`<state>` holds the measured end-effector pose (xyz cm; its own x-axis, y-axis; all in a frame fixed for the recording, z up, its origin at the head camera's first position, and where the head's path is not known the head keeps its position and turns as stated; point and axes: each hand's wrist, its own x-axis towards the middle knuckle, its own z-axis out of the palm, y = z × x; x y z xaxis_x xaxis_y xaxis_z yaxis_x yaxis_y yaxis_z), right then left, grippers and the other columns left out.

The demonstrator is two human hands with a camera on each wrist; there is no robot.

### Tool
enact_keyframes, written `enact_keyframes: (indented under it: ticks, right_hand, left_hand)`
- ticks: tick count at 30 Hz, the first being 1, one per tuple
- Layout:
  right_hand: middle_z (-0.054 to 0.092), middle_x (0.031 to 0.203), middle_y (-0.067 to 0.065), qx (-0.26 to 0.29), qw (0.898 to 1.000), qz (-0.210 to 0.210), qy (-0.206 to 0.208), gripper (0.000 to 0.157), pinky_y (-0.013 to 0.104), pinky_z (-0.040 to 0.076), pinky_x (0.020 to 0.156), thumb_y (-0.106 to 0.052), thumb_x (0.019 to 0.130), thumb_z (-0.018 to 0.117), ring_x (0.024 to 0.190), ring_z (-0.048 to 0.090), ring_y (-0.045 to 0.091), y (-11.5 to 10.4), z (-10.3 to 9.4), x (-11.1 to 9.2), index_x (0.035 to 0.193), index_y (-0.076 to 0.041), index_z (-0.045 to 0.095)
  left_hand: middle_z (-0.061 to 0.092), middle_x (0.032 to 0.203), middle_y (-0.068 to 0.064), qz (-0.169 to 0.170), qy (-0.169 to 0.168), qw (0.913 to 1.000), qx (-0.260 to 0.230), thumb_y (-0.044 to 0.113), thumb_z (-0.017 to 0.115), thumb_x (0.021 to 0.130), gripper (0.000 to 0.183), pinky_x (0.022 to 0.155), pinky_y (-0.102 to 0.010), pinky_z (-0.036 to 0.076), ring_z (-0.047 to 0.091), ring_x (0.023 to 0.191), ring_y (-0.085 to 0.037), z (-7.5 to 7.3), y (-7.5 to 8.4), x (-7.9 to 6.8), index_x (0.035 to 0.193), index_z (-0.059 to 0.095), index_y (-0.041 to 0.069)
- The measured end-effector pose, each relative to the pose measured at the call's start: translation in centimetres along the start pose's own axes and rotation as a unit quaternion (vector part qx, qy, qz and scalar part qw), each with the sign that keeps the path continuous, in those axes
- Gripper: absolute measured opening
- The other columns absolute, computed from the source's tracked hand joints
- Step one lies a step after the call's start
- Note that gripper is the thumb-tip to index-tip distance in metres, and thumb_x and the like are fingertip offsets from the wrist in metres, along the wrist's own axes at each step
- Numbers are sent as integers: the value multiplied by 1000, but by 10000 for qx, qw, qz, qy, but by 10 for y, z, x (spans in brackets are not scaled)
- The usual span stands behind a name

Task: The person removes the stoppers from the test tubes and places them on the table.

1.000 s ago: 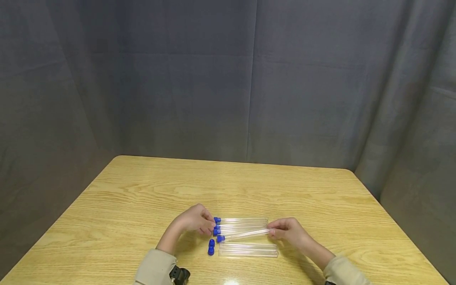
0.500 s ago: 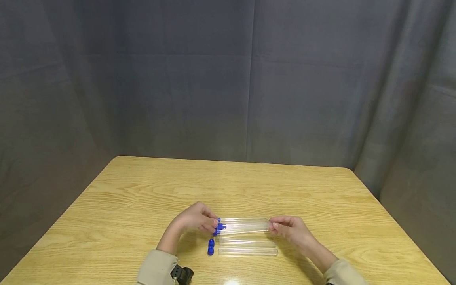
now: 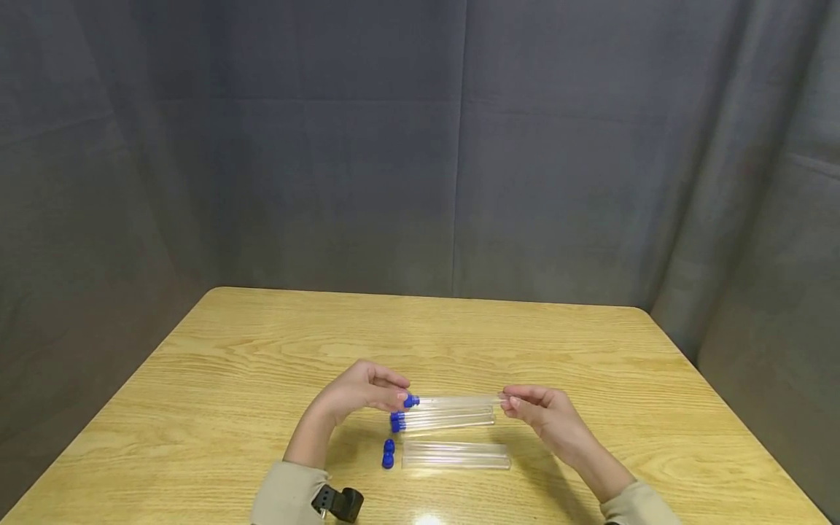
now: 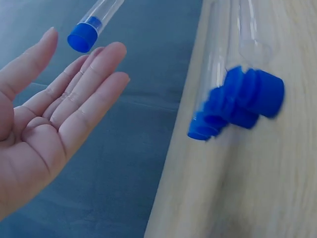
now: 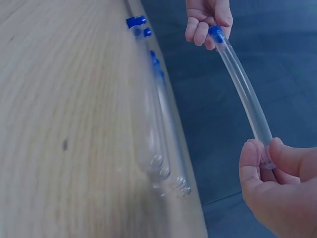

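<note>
Head view: capped tube (image 3: pixel 459 402) held above the counter (image 3: pixel 420 335), other capped tubes (image 3: pixel 449 418) look done, bare tubes (image 3: pixel 456 456) and loose caps (image 3: pixel 388 460) remain — left wrist: left hand (image 4: pixel 52 121) near the blue cap (image 4: pixel 82 38), fingers wide, holding nothing — right wrist: right hand (image 5: pixel 282 191), fingers pinching the uncapped end.

A person's two long sleeves: the left sleeve (image 3: pixel 289 494) and the right sleeve (image 3: pixel 639 506) are both plain beige, ending before bare wrists. At the left cuff sits a black strap (image 3: pixel 324 499) carrying a chunky, rounded black piece (image 3: pixel 351 504); a dark sliver (image 3: pixel 613 522) shows by the right cuff.
</note>
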<state>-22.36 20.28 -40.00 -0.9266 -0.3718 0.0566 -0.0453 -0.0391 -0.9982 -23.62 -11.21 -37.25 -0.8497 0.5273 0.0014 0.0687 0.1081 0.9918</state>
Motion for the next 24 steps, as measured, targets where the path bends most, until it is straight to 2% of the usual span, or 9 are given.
enact_keyframes:
  ticks: [4, 13, 24]
  right_hand:
    - [60, 103, 5, 97, 9999, -108, -80, 37, 26, 44, 85, -3, 90, 51, 93, 58, 16, -6, 2, -1, 116, 21, 41]
    - [62, 99, 5, 600, 9974, -406, -17, 24, 26, 45, 84, -1, 89, 51, 93, 60, 15, -14, 9, -4, 110, 10, 54]
    - [64, 96, 7, 1104, 9919, -608, 120, 18, 26, 47, 81, 3, 89, 50, 89, 61, 14, -16, 16, -5, 100, -1, 63]
  left_hand:
    - [64, 95, -18, 165, 23, 9999, -22, 10, 63, 83, 36, 77, -36, 49, 62, 86, -29, 2, 6, 0, 109, 55, -14]
    - [62, 92, -22, 434, 4, 9991, 30, 7, 59, 86, 31, 79, -43, 47, 63, 85, -30, 7, 16, 0, 108, 54, -15]
    - [64, 84, -16, 479, 245, 9983, 210, 8, 60, 86, 28, 76, -40, 50, 64, 79, -31, 10, 18, 0, 103, 57, -13]
